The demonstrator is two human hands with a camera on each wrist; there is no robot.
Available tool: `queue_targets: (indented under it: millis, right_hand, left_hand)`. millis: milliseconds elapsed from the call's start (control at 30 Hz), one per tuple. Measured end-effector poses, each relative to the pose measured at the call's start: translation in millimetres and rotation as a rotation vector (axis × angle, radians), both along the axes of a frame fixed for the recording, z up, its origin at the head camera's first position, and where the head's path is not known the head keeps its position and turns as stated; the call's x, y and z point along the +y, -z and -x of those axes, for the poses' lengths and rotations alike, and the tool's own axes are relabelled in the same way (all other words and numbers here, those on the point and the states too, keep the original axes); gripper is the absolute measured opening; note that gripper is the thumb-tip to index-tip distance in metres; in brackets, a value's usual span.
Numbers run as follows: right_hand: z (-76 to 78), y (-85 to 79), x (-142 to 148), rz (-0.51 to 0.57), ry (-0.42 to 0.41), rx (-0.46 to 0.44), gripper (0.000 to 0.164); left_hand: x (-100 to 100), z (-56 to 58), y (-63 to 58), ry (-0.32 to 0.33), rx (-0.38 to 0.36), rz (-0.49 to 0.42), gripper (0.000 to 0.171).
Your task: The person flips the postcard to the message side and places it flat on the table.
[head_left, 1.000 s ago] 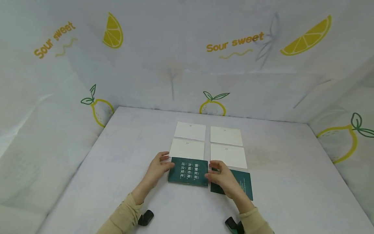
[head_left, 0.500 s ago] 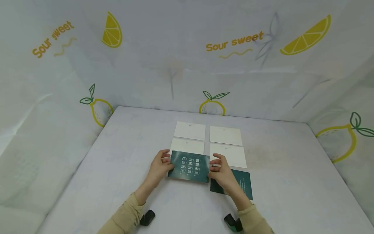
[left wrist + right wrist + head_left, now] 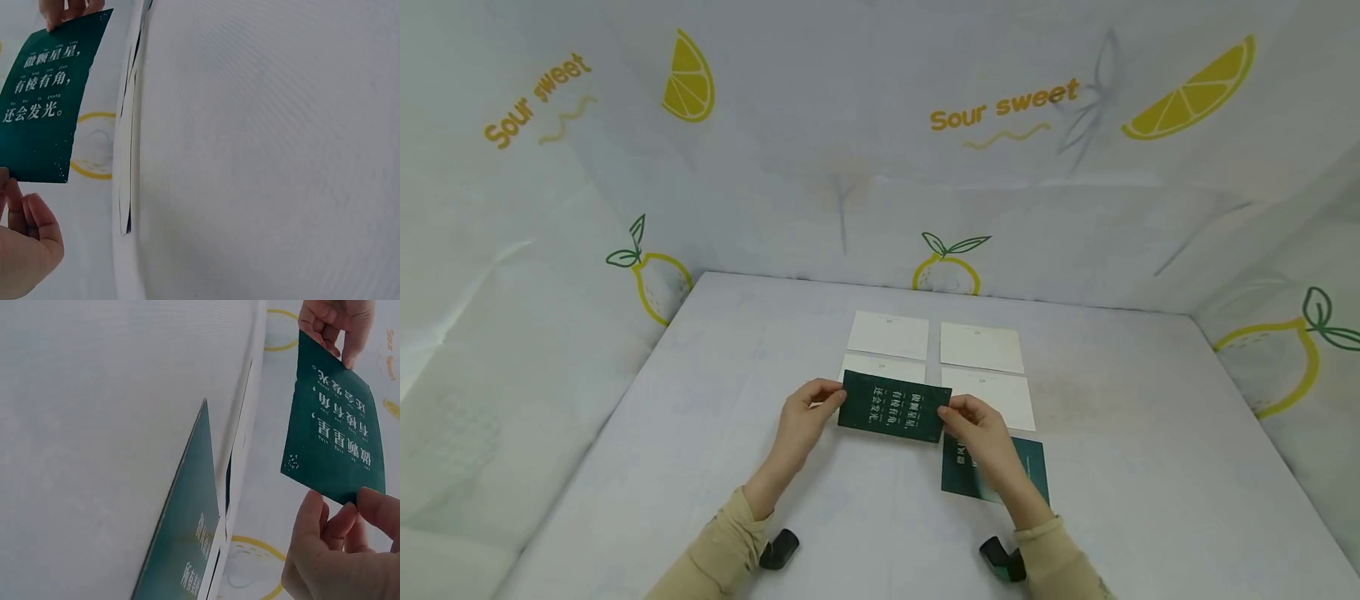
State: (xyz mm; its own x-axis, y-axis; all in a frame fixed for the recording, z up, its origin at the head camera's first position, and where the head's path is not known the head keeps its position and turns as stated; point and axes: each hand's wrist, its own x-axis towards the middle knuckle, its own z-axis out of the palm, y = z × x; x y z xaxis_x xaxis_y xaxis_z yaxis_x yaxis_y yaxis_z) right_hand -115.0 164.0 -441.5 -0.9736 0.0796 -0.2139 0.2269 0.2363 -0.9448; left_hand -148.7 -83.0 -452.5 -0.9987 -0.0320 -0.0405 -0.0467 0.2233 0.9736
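A dark green card [image 3: 891, 407] printed with white Chinese characters is held up off the table between both hands, tilted toward the viewer. My left hand [image 3: 803, 425] pinches its left end; my right hand [image 3: 983, 437] pinches the right end. In the left wrist view the same green card [image 3: 47, 100] shows its printed face, with left-hand fingers [image 3: 40, 215] at its lower edge. The right wrist view has the right hand [image 3: 344, 550] gripping one edge. Beneath the right hand lies a second green card [image 3: 1030, 467], partly covered by that hand.
Behind the held card lie white cards in two columns: a far left one [image 3: 889, 335], a far right one [image 3: 981, 347], a near right one [image 3: 1000, 398] and a near left one [image 3: 880, 365], partly hidden. The white table [image 3: 737, 358] meets a lemon-print curtain [image 3: 820, 200].
The green card has risen off the table and tilted up, moving slightly away and right. Both hands have come up with it, now pinching its ends; more of the second card shows.
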Motion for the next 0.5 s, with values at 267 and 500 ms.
queue_targets:
  millis: [267,500]
  right_hand:
    - [0.3,-5.8,4.0,0.017,0.011,-0.009,0.023]
    - [-0.6,-9.1,5.6,0.025,0.012,0.002,0.024]
  left_hand:
    - [-6.0,2.9,-0.8,0.071,-0.076,-0.169,0.021]
    - [-9.8,3.7,-2.4,0.091,-0.112,-0.056,0.017]
